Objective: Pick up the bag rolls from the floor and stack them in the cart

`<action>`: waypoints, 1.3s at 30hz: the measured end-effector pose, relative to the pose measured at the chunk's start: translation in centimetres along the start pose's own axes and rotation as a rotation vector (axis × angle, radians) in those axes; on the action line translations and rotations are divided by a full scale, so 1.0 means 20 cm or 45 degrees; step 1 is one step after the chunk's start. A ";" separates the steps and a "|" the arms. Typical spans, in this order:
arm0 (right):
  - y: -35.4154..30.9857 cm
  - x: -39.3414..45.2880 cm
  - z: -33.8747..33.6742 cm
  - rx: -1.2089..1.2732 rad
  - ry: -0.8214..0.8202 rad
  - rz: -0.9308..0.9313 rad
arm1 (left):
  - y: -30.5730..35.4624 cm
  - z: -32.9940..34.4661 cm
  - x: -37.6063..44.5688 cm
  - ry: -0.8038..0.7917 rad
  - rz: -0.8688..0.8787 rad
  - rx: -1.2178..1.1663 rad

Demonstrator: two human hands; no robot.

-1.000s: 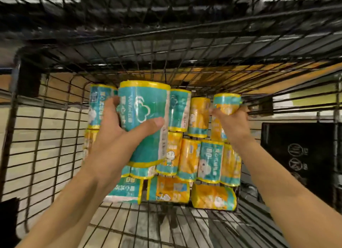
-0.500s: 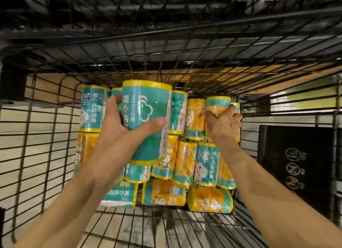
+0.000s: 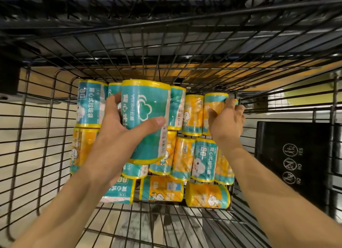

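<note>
Teal roll [image 3: 146, 122] in left hand [image 3: 118, 136].

Rear rolls [image 3: 114, 89] behind held roll [image 3: 146, 118]

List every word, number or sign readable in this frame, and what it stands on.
"80": top-left teal roll, and a teal roll in the middle row.
"背心式垃圾袋": those same two rolls.
"vontei 云蕾", partly hidden: teal roll held in the left hand.
"YES", "NO", "NO" beside round signs: black panel.
Barcodes and small print on the orange rolls: too small to read.
</note>
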State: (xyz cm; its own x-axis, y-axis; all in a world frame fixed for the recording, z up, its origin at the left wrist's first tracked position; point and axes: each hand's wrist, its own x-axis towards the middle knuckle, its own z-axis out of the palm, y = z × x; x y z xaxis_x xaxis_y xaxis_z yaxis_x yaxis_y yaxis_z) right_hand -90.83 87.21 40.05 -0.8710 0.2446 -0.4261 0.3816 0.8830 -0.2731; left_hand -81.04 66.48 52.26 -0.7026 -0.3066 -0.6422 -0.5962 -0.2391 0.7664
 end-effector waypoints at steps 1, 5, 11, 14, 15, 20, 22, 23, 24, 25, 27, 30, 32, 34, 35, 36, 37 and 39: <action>-0.01 0.00 0.00 -0.029 0.000 -0.004 | 0.00 0.00 0.00 0.001 -0.001 0.002; -0.04 0.00 0.01 -0.136 -0.029 0.007 | -0.02 0.00 0.00 0.005 -0.005 0.016; -0.07 0.01 0.02 -0.204 -0.117 0.038 | -0.04 0.04 0.01 -0.002 -0.013 0.027; -0.06 0.02 0.00 -0.188 -0.150 0.022 | -0.05 0.09 0.03 0.004 -0.026 0.062; -0.05 0.03 -0.01 -0.164 -0.170 0.012 | -0.05 0.11 0.03 0.012 -0.022 0.076; 0.08 0.05 -0.11 0.201 -0.211 -0.001 | -0.08 0.21 0.08 0.023 0.008 0.145; 0.14 0.04 -0.15 0.271 -0.207 0.008 | -0.09 0.25 0.11 0.040 0.032 0.183; 0.16 0.04 -0.17 0.277 -0.194 0.000 | -0.10 0.28 0.12 0.034 0.046 0.201; 0.18 0.04 -0.19 0.274 -0.177 -0.010 | -0.12 0.31 0.13 0.023 0.058 0.219; 0.20 0.04 -0.21 0.269 -0.165 -0.018 | -0.13 0.33 0.14 0.017 0.067 0.231; 0.22 0.04 -0.25 0.260 -0.160 -0.023 | -0.17 0.39 0.19 0.025 0.093 0.259; 0.25 0.03 -0.31 0.276 -0.182 -0.003 | -0.23 0.49 0.27 0.110 0.129 0.358; 0.27 0.03 -0.33 0.301 -0.194 -0.020 | -0.26 0.56 0.31 0.184 0.165 0.501; 0.30 0.02 -0.34 0.310 -0.207 -0.054 | -0.28 0.63 0.33 0.238 0.204 0.670; 0.30 0.01 -0.34 0.314 -0.214 -0.079 | -0.30 0.66 0.35 0.246 0.193 0.774; 0.31 0.01 -0.35 0.310 -0.226 -0.108 | -0.31 0.69 0.36 0.254 0.153 0.891; 0.32 0.00 -0.35 0.299 -0.238 -0.140 | -0.32 0.71 0.38 0.269 0.113 0.999; 0.32 -0.01 -0.36 0.250 -0.256 -0.197 | -0.34 0.74 0.39 0.294 0.072 1.115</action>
State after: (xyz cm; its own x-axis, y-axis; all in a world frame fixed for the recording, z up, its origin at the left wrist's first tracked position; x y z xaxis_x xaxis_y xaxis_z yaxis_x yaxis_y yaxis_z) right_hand -90.40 95.65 44.59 -0.8522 0.0118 -0.5231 0.3188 0.8045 -0.5011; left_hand -88.30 79.32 41.77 -0.7005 -0.4963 -0.5129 -0.7117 0.5392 0.4503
